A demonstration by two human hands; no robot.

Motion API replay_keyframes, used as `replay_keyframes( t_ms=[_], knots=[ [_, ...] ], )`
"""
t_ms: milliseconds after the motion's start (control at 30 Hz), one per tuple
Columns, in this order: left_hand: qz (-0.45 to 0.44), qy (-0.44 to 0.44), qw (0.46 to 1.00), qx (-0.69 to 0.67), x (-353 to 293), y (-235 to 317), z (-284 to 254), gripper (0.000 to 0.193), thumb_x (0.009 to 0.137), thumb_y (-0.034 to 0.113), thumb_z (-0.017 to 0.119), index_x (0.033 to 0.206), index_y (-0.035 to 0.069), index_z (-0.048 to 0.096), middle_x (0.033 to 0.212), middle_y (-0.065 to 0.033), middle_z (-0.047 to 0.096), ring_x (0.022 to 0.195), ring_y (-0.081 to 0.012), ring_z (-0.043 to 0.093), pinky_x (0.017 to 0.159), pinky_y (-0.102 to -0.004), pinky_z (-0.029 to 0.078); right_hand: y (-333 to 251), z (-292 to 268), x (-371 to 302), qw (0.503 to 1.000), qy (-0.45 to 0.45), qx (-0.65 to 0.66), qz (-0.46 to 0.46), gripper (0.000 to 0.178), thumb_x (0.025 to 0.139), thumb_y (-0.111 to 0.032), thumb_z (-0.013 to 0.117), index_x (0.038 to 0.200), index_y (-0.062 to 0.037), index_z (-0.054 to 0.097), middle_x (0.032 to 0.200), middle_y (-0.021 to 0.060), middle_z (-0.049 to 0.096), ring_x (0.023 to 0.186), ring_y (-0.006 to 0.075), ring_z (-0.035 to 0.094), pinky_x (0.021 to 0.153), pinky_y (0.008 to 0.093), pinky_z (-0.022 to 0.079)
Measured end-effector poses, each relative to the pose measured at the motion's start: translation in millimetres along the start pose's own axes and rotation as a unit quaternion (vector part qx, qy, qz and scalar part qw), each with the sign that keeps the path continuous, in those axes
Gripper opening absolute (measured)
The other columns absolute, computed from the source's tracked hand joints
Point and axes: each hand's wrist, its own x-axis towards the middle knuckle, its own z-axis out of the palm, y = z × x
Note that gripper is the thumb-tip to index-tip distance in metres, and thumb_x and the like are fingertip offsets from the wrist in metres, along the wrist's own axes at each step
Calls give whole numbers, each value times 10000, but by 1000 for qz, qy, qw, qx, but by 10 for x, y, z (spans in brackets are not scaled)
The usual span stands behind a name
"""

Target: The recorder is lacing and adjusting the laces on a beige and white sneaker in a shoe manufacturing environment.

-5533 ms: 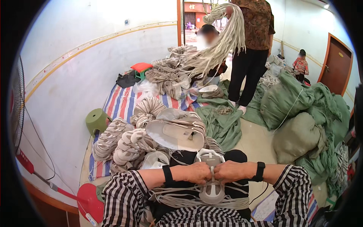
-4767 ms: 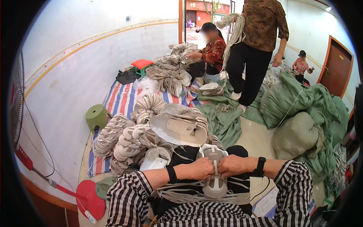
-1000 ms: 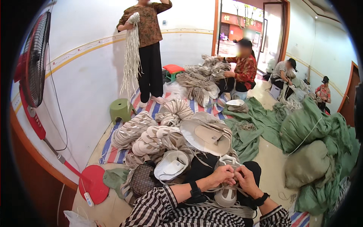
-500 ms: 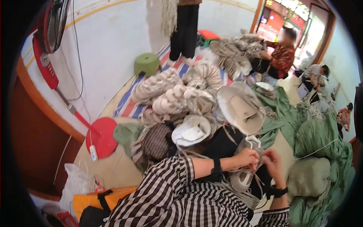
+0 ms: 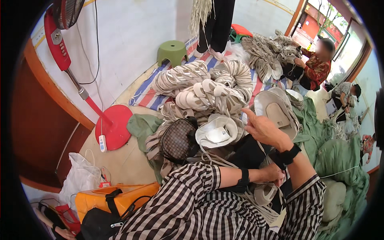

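In my lap lies a beige shoe upper [image 5: 265, 194] with pale laces trailing from it. My left hand [image 5: 274, 175] is closed at the upper's top edge; my wrist and the folds partly hide the grip. Raised forward, my right hand [image 5: 262, 127] has its index finger stretched out and the other fingers curled round a pale shoelace [image 5: 262, 149] that runs down toward my lap. Just beyond my hands are a white-lined upper [image 5: 218, 131] and a larger beige upper [image 5: 276, 114], both with their openings facing up.
Bundles of beige uppers [image 5: 208, 96] lie on a striped sheet [image 5: 146, 94]. A dark patterned bag [image 5: 179, 140], red fan base [image 5: 114, 127], green stool [image 5: 172, 53] and orange container [image 5: 92, 199] are to the left. Green sacks [image 5: 336, 154] lie right. Several people work beyond.
My right hand has moved up and forward, away from the left, drawing the lace out. The left hand stays low at the upper. The view has shifted somewhat.
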Motion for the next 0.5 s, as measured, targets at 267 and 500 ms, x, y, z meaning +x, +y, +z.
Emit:
replay_keyframes(
  t_ms=[267, 500],
  knots=[
    [-35, 10, 999, -18, 29, -30, -24, 226, 878, 50, 475, 814, -53, 666, 768, -153, 694, 686, -195, 682, 647, -284, 552, 78, 209, 66, 999, -30, 13, 1, 586, 885, -139, 612, 1378, 12, 334, 804, 200, 653, 769, 417, 621, 685, 479, 476],
    [9, -29, 999, 34, 121, -254, -87, 178, 899, 36, 489, 873, -45, 645, 758, -121, 690, 683, -188, 680, 623, -284, 551, -79, 196, -161, 997, -52, 49, -15, 569, 881, -76, 607, 1391, -17, 361, 818, 178, 655, 745, 363, 629, 669, 433, 484]
  ],
)
